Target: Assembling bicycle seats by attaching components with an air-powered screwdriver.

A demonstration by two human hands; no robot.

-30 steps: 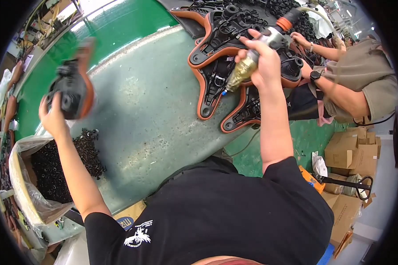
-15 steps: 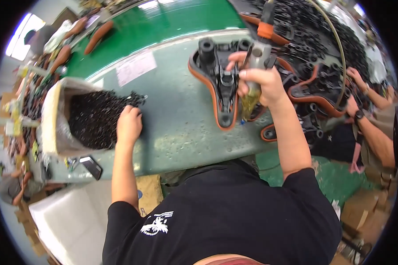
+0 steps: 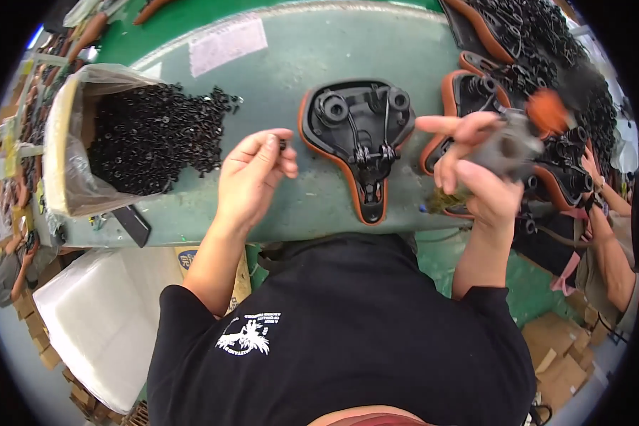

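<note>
A bicycle saddle [image 3: 348, 117] with a brown edge lies upside down on the table before me, its black underside, two round spring ends and wire rails facing up. My left hand [image 3: 248, 177] is just left of it, thumb and fingers pinched on a small black bolt-like part [image 3: 282, 145], mostly covered by the fingertips. On the saddle's other side, my right hand [image 3: 479, 167] is wrapped round a grey air tool [image 3: 508, 150] with an orange collar [image 3: 547, 112]; the tool is smeared by motion. My right index finger points toward the saddle without a grip on it.
A plastic-lined box [image 3: 58, 153] lies at the left, with small black parts [image 3: 156, 135] spilling onto the table. Below it is a dark phone-like slab [image 3: 132, 226]. More saddles [image 3: 468, 92] crowd the right. A co-worker's arm [image 3: 610, 245] reaches in there.
My left hand has come away from the parts pile toward the saddle, carrying a small part. My right hand and the air tool have swung right, off the saddle. The whole view has shifted.
</note>
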